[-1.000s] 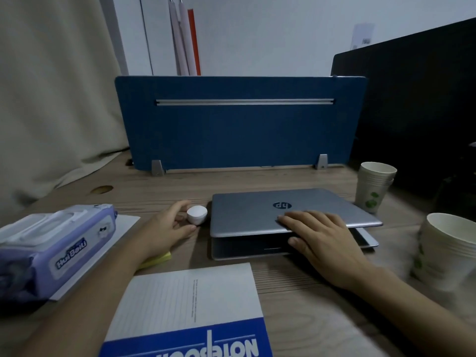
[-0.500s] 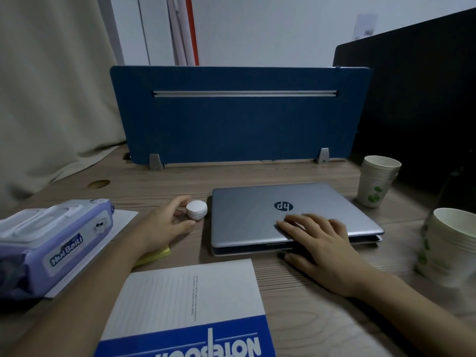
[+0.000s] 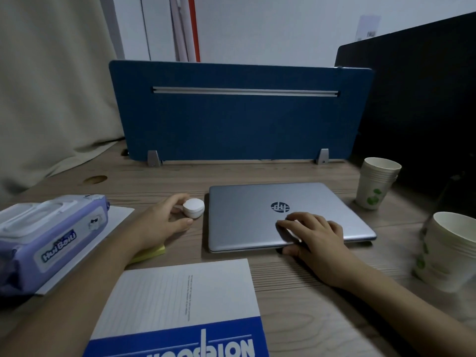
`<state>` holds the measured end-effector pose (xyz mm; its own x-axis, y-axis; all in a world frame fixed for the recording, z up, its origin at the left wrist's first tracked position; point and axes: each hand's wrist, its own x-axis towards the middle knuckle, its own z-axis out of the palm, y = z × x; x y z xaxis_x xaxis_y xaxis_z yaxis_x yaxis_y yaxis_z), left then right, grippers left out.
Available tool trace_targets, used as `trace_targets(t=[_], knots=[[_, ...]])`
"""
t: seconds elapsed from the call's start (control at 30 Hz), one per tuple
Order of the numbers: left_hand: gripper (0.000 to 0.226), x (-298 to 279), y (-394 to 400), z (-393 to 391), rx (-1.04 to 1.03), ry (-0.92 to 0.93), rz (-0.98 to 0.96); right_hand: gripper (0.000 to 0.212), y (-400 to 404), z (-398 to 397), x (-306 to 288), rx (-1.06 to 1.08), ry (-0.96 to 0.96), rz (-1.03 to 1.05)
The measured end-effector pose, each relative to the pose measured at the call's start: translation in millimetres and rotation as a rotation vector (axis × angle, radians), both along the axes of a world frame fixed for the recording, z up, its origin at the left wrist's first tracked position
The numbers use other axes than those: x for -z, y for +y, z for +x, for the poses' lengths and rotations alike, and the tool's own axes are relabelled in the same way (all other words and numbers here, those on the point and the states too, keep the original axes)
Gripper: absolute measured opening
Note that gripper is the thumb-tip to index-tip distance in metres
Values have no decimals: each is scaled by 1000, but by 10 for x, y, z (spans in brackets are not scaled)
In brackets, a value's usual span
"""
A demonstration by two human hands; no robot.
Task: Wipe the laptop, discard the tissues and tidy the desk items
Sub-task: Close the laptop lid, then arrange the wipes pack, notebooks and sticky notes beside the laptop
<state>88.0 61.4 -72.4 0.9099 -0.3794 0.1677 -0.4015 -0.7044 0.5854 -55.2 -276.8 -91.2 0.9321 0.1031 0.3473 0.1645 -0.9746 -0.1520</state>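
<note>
The right hand (image 3: 313, 234) lies palm down on the shut lid of the silver laptop (image 3: 257, 215), its forearm running in from the lower right. Its fingers (image 3: 293, 222) are spread flat and point toward the logo just beyond them, while the thumb hooks under the near edge of the lid; this grip presses the lid rather than pinching anything. The laptop sits on the wooden tabletop (image 3: 296, 292), closed, directly under that hand.

The left hand (image 3: 159, 225) reaches in from the lower left, wrist low over a yellow sticky pad (image 3: 152, 253). Its grip is curled around a small white round container (image 3: 193, 207), forefinger at the far side and thumb at the near side, touching it. The container stands just left of the laptop's edge.

Left of the left forearm lies a purple pack of wet wipes (image 3: 51, 235) on a white sheet. Between the two forearms, nearer the camera, lies a blue-and-white notebook (image 3: 180, 305). Right of the right hand stand two stacks of paper cups (image 3: 376, 184), the nearer one (image 3: 448, 253) blurred. Beyond both hands stands a blue desk divider (image 3: 239, 124).
</note>
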Motion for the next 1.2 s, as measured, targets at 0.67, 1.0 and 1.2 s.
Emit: trace_targets(t=[0.67,1.0,1.2], knots=[[66,-46,-229,90,-9,-82,121,45,-85,1586,75,81,-35,42],[57,-4,-208,142,-22,-86,91,41,-137,1941,40,91,-22,54],[57,-32,-218,121,-22,-71,68,44,-150,1914,12,93,-25,57]])
